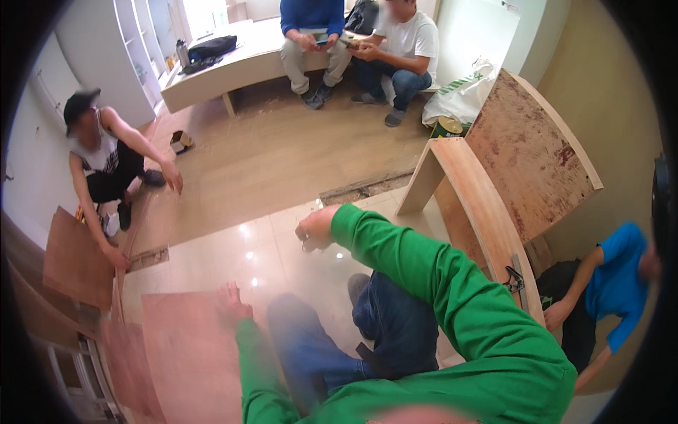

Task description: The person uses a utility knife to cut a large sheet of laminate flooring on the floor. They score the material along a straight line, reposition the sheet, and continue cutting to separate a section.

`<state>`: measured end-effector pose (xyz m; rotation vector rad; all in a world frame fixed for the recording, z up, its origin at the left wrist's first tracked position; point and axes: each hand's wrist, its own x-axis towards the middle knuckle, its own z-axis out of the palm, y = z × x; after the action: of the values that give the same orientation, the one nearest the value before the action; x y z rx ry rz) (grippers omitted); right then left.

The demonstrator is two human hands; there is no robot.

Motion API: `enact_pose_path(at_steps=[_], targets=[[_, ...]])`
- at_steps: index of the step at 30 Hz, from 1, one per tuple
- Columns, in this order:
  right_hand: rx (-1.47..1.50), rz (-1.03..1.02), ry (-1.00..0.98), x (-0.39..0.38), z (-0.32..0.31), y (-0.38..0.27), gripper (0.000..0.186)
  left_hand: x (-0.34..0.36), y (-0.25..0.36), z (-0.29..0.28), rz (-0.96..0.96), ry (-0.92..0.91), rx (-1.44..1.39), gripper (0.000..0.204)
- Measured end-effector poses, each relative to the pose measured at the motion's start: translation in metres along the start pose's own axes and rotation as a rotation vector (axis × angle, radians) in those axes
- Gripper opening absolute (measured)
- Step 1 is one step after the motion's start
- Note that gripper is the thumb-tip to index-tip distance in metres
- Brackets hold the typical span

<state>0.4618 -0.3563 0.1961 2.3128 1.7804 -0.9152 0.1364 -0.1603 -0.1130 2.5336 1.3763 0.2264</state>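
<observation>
In the head view, the person in green sleeves has a left hand (235,304) with fingers spread, not clenched, at the far right corner of a flat, reddish-brown rectangular wooden panel (187,346); blur hides whether they touch. The right hand (316,227) curls over glossy cream floor tiles (272,249), well apart from that panel; I can't tell whether it grips anything.

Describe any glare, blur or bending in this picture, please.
Head view: bright glare spots on the tiles, window washed out; head view: the wearer's left knee is hazy; head view: the long plank looks bowed, probably by the lens, and the corners go black.
</observation>
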Motion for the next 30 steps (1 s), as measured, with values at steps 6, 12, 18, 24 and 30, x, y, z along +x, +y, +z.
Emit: enact_pose_path(at_steps=[6,12,18,24,30], targets=[[-0.004,0.035,-0.062,0.015,0.002,0.011,0.04,0.011,-0.041,-0.008,0.253,-0.041,-0.212,0.114],[0.088,0.019,-0.096,0.002,-0.005,0.006,0.034,-0.047,-0.08,-0.037,-0.052,0.045,-0.308,0.1],[0.065,-0.04,-0.064,-0.005,-0.002,-0.001,0.04,-0.16,-0.095,-0.042,-0.149,0.174,0.022,0.074],[0.041,-0.112,-0.07,0.001,0.002,-0.014,0.037,-0.154,-0.059,-0.025,-0.393,0.109,0.133,0.082],[-0.022,-0.076,-0.101,-0.008,0.001,-0.026,0.036,-0.075,-0.041,-0.005,-0.257,0.095,0.115,0.091]])
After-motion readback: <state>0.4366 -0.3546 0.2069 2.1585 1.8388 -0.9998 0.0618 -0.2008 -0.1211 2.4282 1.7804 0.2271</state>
